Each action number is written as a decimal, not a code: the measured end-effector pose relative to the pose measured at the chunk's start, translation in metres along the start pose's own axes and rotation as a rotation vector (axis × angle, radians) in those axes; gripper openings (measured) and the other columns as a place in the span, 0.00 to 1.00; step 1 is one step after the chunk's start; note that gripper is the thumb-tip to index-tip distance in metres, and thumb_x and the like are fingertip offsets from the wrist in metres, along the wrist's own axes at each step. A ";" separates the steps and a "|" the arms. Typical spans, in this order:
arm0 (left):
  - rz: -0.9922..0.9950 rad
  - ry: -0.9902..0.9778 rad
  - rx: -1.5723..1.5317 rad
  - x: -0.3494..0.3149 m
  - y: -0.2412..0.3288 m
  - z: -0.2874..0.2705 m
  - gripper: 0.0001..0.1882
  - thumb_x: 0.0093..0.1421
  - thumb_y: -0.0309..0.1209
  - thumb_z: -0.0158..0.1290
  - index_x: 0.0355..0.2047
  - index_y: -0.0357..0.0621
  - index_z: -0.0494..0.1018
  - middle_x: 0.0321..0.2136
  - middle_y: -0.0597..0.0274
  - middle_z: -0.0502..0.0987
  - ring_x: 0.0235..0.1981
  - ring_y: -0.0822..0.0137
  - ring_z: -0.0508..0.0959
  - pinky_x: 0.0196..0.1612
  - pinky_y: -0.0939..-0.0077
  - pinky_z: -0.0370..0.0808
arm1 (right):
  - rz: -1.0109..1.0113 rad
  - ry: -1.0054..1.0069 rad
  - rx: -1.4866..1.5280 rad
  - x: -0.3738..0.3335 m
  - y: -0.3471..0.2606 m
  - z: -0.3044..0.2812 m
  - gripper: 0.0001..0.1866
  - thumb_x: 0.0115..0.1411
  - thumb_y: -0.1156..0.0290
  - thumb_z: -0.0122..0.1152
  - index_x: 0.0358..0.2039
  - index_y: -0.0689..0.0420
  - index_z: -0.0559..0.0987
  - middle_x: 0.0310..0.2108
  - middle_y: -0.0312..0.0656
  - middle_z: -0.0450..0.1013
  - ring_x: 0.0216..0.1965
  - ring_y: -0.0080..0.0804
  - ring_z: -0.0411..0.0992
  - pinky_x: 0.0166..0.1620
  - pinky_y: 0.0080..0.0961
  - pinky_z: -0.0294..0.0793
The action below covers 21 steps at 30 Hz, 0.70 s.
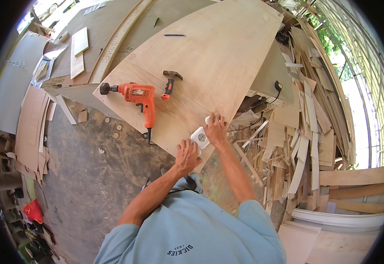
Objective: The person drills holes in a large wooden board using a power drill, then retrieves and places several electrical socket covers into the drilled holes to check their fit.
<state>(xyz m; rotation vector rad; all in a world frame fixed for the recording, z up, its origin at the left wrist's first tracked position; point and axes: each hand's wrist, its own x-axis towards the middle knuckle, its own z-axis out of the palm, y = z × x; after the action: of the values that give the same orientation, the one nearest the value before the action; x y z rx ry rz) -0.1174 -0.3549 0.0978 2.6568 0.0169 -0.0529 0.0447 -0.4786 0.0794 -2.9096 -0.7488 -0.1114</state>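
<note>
A white electrical socket (200, 137) with a round recessed face lies on the pale plywood board (192, 83), close to its near corner. My left hand (187, 156) rests at the socket's near left, its fingers bent over a white piece that shows only at its edge. On the socket's far right, my right hand (216, 130) has its fingers curled around another small white piece (207, 119), mostly hidden. An orange corded drill (140, 97) with a dark round cutter lies left of the hands. Beyond the socket is a hammer (171, 84) with a black and orange handle.
A blue pencil-like stick (174, 35) lies far back on the board. Stacked wood offcuts (306, 127) crowd the right side. Round wooden discs (118, 127) lie on the stained floor (82, 176) at left. A black cable with a plug (278, 86) hangs right of the board.
</note>
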 end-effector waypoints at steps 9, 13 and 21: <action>-0.145 -0.068 0.053 0.013 0.016 -0.017 0.37 0.40 0.38 0.67 0.51 0.34 0.71 0.48 0.41 0.68 0.53 0.42 0.70 0.43 0.46 0.72 | 0.150 -0.075 0.078 0.026 -0.009 -0.032 0.32 0.51 0.54 0.72 0.50 0.65 0.80 0.51 0.64 0.74 0.58 0.62 0.69 0.56 0.55 0.73; -0.067 0.033 0.095 0.002 0.011 0.003 0.38 0.39 0.37 0.67 0.52 0.34 0.71 0.48 0.42 0.69 0.52 0.44 0.71 0.44 0.48 0.73 | 0.018 -0.091 0.120 0.040 0.009 -0.032 0.21 0.54 0.60 0.68 0.43 0.63 0.84 0.42 0.58 0.79 0.50 0.58 0.76 0.51 0.52 0.78; -0.138 0.052 0.020 0.005 0.012 0.002 0.40 0.39 0.38 0.68 0.53 0.30 0.70 0.49 0.38 0.68 0.53 0.40 0.70 0.49 0.47 0.72 | -0.084 0.096 0.315 0.052 0.048 -0.044 0.20 0.60 0.61 0.63 0.49 0.57 0.85 0.44 0.50 0.79 0.48 0.53 0.76 0.54 0.46 0.77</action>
<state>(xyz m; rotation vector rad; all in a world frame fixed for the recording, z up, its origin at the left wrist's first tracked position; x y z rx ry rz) -0.1127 -0.3659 0.1017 2.6726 0.2174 -0.0290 0.1116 -0.5024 0.1224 -2.5577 -0.7924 -0.1278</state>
